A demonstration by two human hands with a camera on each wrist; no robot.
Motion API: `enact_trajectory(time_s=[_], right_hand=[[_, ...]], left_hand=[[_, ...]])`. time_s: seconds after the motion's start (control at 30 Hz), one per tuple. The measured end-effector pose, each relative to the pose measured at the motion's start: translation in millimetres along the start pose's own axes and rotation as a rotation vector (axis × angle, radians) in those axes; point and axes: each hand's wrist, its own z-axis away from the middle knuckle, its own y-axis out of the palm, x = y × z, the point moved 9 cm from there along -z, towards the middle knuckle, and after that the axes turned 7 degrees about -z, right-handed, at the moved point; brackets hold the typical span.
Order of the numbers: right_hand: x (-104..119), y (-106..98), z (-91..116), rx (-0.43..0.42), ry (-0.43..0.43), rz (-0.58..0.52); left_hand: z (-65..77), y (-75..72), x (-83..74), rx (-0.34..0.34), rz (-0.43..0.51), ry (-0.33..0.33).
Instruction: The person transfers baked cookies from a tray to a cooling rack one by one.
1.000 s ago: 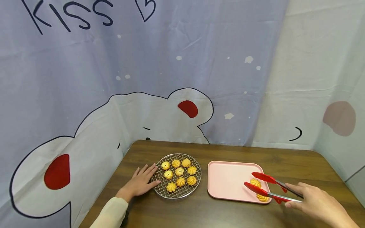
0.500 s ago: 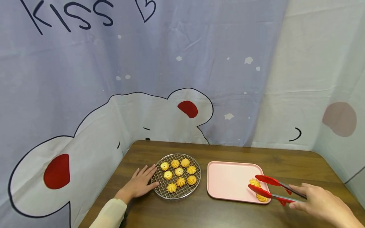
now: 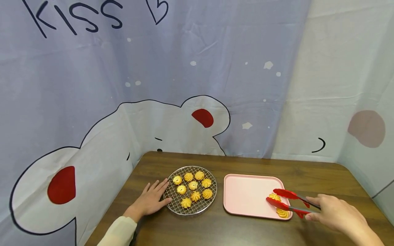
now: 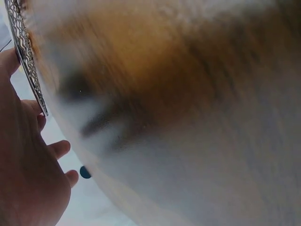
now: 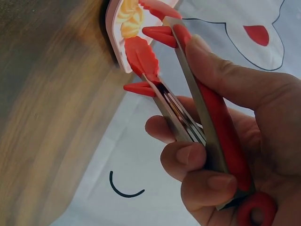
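Note:
My left hand rests with straight, spread fingers at the left rim of a round wire cooling rack. Several piped butter cookies lie on the rack's mesh. In the left wrist view, the fingers meet the rack's edge. My right hand grips a pair of red-tipped tongs, thumb on one arm and fingers curled round the other. The tongs' spread tips are over the right end of a pink tray. One cookie shows between the tips, another just in front, partly covered.
Rack and tray stand side by side on a dark wooden table, with a narrow gap between them. Behind the table hangs a printed cloth that also runs down both sides.
The tongs shifted slightly right, then back left over the tray's right end. The rack has turned a little counterclockwise beside my left hand. The cookies on the tray stay about where they were.

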Motion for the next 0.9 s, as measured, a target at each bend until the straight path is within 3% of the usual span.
enact_trajectory(time_s=[0.23,0.47,0.9], right_hand=[[-6,7,1,0.002,0.017,-0.026],[-9,8,6,-0.042,0.02,-0.045],[2,1,13,-0.124,-0.028,-0.021]], left_hand=[[4.7,5.5,-0.2,-0.016,0.021,0.006],[8.3,7.0,-0.9,0.015,0.023,-0.023],[8.2,4.5,-1.6,-0.018,0.036,-0.006]])
